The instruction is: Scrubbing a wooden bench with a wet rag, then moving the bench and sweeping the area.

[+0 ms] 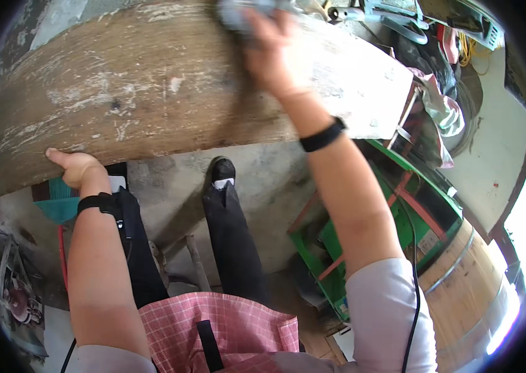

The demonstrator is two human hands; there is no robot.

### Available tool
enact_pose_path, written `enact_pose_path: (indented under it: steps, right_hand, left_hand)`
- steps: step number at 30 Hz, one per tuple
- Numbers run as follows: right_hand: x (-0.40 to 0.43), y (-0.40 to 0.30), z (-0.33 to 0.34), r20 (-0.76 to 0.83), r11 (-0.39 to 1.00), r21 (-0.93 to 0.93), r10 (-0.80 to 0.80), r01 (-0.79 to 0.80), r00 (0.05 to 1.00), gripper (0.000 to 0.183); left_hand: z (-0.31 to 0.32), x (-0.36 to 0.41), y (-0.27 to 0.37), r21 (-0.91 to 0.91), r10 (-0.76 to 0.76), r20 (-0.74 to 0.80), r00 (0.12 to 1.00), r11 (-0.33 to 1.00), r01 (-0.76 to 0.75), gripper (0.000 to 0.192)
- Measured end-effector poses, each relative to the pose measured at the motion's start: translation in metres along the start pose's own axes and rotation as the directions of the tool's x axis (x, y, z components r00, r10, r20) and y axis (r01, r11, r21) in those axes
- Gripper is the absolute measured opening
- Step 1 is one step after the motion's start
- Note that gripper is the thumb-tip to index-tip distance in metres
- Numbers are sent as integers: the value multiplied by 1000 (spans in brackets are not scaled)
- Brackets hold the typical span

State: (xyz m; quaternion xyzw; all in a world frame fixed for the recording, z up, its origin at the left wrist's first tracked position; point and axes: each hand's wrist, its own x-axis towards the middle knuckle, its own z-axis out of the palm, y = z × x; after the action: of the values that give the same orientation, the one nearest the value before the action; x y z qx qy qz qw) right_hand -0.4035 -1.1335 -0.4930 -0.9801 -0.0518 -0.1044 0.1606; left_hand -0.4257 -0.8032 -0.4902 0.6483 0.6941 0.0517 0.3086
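Observation:
A long, worn wooden board (151,88) with pale scuffs and paint flecks lies across the view in front of me. My right hand (274,56) is at the board's far edge, its fingers on a blurred grey-blue object (246,16) that looks like a wad of cloth; the blur hides its exact kind. Low on the left, my left hand (79,165) rests at the board's near edge, the thumb on top and the other fingers partly hidden. Strong light whitens the board's right end.
Right of my legs stands a green metal frame (445,200) with red bars, beside a banded wooden barrel (463,284). A teal broom (60,205) with a red handle is below the board at left. Metal tools (398,21) and a plastic bag (447,112) lie at upper right.

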Motion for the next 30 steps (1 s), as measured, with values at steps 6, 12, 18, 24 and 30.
enact_pose_path:
  steps: [6, 12, 18, 24, 30]
  right_hand:
    - [-93, 226, -99, -115, 913, -185, 348, -364, 930, 46]
    - [-120, 216, -130, -213, 839, -405, 300, -363, 930, 42]
    - [-106, -73, -38, 195, 993, 114, -39, 17, 980, 56]
    - [-156, -5, -52, 221, 982, 177, 24, -64, 975, 59]
    - [-229, 184, -142, -45, 811, -402, 447, -426, 893, 47]
  left_hand:
    - [7, -9, -8, 41, -42, 13, 999, 998, 42, 98]
    - [6, -7, -10, 8, -27, 9, 1000, 1000, 27, 99]
    - [-2, -13, -14, -112, -33, 7, 999, 993, 34, 96]
    - [12, -14, -23, -255, 7, 38, 999, 967, 3, 94]
    - [17, -2, -25, -320, 37, 61, 997, 947, -15, 94]
